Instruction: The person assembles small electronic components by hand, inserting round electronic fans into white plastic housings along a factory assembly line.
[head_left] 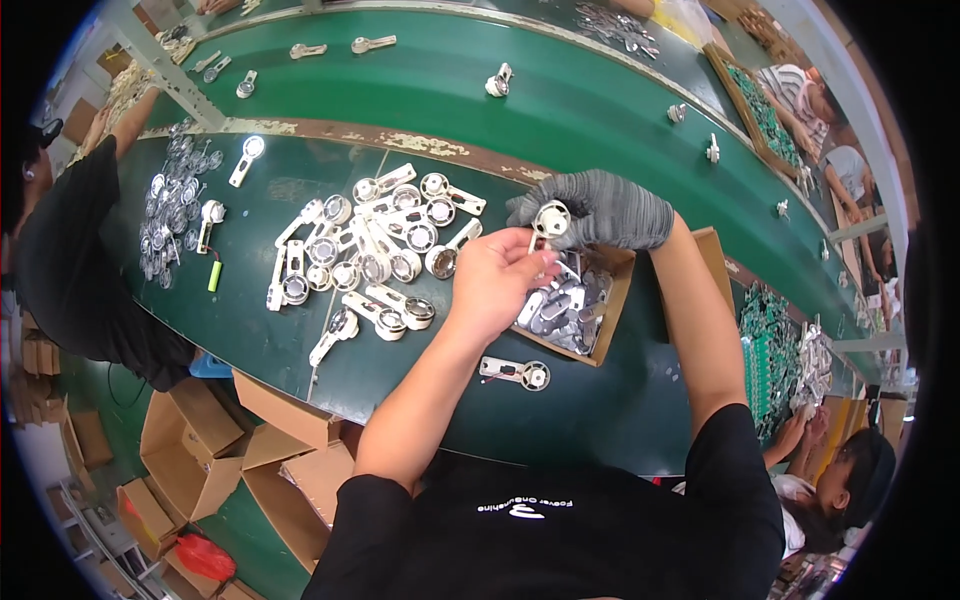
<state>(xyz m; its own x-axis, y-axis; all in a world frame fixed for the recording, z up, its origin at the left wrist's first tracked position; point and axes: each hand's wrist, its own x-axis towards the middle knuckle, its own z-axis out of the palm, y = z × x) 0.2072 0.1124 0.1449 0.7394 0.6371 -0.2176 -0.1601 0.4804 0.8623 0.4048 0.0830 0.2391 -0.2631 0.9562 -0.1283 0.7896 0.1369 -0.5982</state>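
Both my hands meet over a small cardboard box, around a white handheld fan part (pixel 549 218) with a round head. My bare left hand (pixel 494 278) pinches its narrow handle end between thumb and fingers. Around the round head closes my right hand (pixel 610 208), in a grey knit glove. Grey and silver flat pieces (pixel 565 318) fill the box (pixel 620 295) below. Left of my left hand lies a loose pile of white handheld fan parts (pixel 372 262). Nearer to me, a single fan part with a thin wire (pixel 516 373) rests on the green table.
Behind a worn ledge (pixel 400 142), a green conveyor belt (pixel 430 95) carries scattered fan parts. Clear round pieces (pixel 170 215) and a green battery cell (pixel 214 275) lie at the left. Co-workers sit on both sides. Green circuit boards (pixel 765 365) are at the right; open cartons (pixel 195 440) stand lower left.
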